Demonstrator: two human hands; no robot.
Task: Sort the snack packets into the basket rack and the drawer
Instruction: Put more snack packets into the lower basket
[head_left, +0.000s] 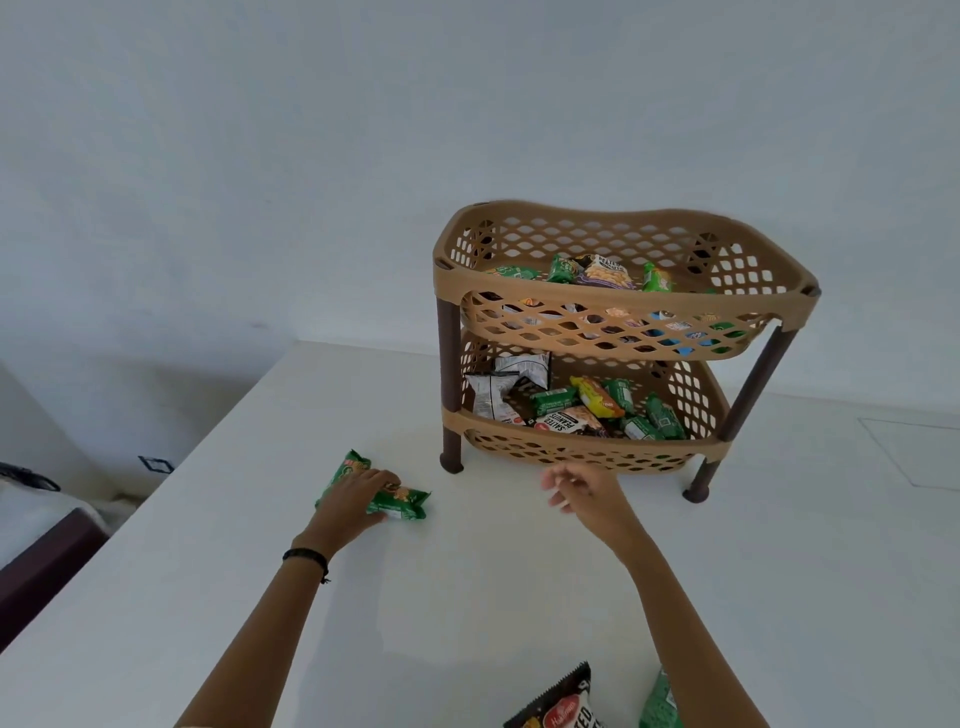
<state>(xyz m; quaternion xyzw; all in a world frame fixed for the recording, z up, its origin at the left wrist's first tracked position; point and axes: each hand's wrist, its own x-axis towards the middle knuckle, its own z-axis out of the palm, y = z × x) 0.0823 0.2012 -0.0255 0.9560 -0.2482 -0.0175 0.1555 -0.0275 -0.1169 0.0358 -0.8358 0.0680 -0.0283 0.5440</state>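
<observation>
Black packet (558, 701) and green packet (661, 704): table (467, 597) edge, well short of basket rack (623, 306) | left hand (358, 501): clasping green packets (400, 501), left of rack | right hand (582, 491): released, empty, before rack's lower tier | advice: lift flat, clear rim.

- White worktop (467, 597), its surface plain.
- Two-tier tan basket rack (618, 312) stands on dark legs toward the far right.
- Green snack packets (402, 501) lie left of the rack.
- Black packet (558, 701) and green packet (660, 704) lie at the near edge.
</observation>
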